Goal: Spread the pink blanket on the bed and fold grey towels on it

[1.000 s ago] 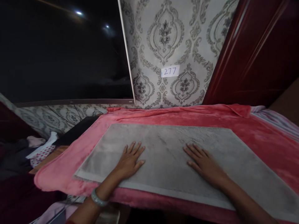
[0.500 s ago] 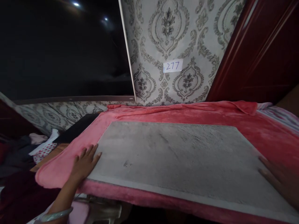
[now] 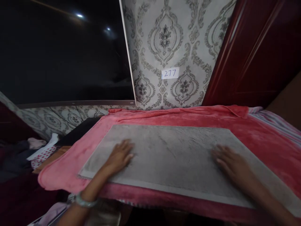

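A grey rectangular mat [image 3: 164, 163] with a soft-looking surface lies flat, spread over a pink-red plush blanket [image 3: 254, 135]. My left hand [image 3: 121, 156] is over the mat's left part, palm down, fingers stretched out and holding nothing. Over the right part of the mat is my right hand [image 3: 231, 166], somewhat blurred, also palm down with its fingers extended and nothing in them. Whether either palm presses on the mat or hovers just above it, I cannot tell. A pale bangle [image 3: 86, 201] circles my left wrist.
Behind the blanket rises a patterned wall with a paper marked 277 [image 3: 170, 73]. A large dark screen [image 3: 66, 56] hangs at the left. Dark red wood panelling [image 3: 254, 53] stands at the right. Clothes [image 3: 14, 160] are heaped at the far left, beside a polka-dot item [image 3: 43, 156].
Both hands have moved inward from the mat's left and right edges onto its surface. The view has shifted slightly. The mat still lies flat.
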`<act>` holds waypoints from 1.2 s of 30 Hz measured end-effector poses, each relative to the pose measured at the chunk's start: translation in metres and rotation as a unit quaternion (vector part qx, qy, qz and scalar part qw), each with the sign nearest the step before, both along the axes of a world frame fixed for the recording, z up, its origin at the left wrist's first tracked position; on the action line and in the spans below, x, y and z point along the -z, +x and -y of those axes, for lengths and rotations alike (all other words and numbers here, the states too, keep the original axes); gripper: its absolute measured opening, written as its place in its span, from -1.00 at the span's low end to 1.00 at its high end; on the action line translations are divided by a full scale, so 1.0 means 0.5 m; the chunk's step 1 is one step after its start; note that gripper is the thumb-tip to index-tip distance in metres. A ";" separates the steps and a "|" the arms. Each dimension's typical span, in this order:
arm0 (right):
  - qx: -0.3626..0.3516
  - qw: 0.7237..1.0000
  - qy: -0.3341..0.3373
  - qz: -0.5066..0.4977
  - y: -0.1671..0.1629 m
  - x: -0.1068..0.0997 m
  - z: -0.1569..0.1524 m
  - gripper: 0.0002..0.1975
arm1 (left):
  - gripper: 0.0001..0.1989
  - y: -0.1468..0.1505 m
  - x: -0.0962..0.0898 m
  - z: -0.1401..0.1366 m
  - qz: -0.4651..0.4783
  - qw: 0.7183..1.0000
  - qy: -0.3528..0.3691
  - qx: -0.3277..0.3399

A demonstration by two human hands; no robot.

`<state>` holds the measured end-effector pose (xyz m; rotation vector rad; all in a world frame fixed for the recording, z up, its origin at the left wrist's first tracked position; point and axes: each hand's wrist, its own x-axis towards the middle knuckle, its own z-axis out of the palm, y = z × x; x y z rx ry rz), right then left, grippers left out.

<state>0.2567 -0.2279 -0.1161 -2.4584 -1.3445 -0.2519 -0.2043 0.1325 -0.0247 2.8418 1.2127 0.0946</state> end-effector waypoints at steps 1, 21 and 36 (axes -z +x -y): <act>-0.042 0.999 0.003 -0.008 -0.047 -0.022 -0.043 -0.29 | -0.43 0.043 -0.002 0.023 0.010 0.997 -0.017 0.076; -0.219 0.969 -0.115 -0.021 -0.084 -0.074 -0.330 -0.37 | -0.37 0.324 0.040 0.000 0.005 0.955 -0.039 0.295; 0.114 0.983 -0.142 -0.029 0.164 -0.060 -0.244 -0.30 | -0.34 0.262 0.023 -0.260 -0.056 0.998 -0.017 -0.038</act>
